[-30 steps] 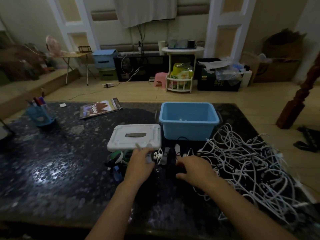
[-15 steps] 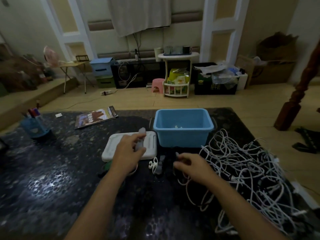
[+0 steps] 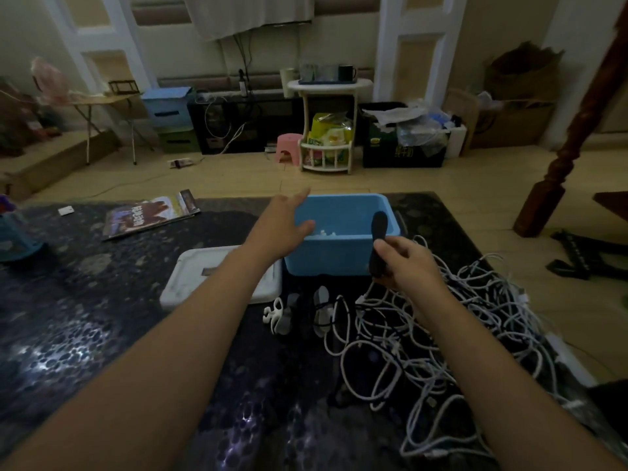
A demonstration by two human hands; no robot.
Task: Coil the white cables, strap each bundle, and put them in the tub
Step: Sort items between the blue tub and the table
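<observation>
A big tangle of white cables [image 3: 438, 331] lies on the dark table to the right. The blue tub [image 3: 343, 253] stands at the table's far middle, with something small and white on its floor. My left hand [image 3: 283, 226] reaches over the tub's left rim, fingers straight, holding nothing. My right hand [image 3: 404, 260] grips a black strap [image 3: 378, 239] upright in front of the tub's right side. Several more straps [image 3: 295, 314], white, grey and black, lie on the table just before the tub.
The tub's white lid [image 3: 197, 270] lies flat to its left, partly under my left forearm. A magazine [image 3: 149, 212] and a blue pen holder [image 3: 17, 239] sit at the far left. The table's far edge runs just behind the tub.
My left hand rose from the lid and stretched forward over the tub's left rim. My right hand lifted a black strap from the table up in front of the tub.
</observation>
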